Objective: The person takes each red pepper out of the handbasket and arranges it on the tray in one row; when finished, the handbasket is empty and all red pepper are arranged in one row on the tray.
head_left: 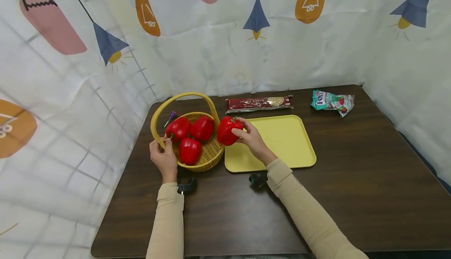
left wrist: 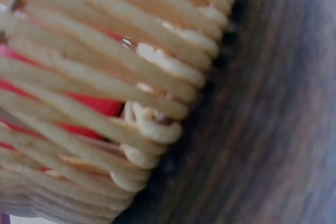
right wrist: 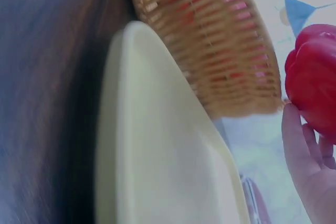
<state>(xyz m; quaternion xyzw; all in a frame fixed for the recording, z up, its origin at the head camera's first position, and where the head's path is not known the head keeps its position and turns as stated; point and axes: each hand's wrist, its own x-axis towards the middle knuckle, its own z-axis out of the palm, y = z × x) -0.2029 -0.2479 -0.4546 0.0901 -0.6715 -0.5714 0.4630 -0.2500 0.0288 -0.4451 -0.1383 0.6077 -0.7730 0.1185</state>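
My right hand [head_left: 253, 139] holds a red bell pepper [head_left: 228, 132] with a green stem, between the basket's right rim and the tray. The same bell pepper [right wrist: 317, 85] fills the right edge of the right wrist view, with my fingers along its lower side. With my left hand [head_left: 163, 158] I grip the yellow wicker basket [head_left: 208, 164] at its left rim, by the foot of the handle. Inside it lie three more red bell peppers [head_left: 190, 151]. Close up in the left wrist view, the basket's weave [left wrist: 105, 72] lets red show through; no left fingers are visible there.
A yellow tray [head_left: 282, 141] lies right of the basket on the dark wooden table [head_left: 352, 196]. Behind the tray is a long dark red snack packet [head_left: 258, 104]; a green candy bag [head_left: 332, 101] is farther right. A small purple-topped item [head_left: 172, 115] shows behind the basket. Printed curtains surround the table.
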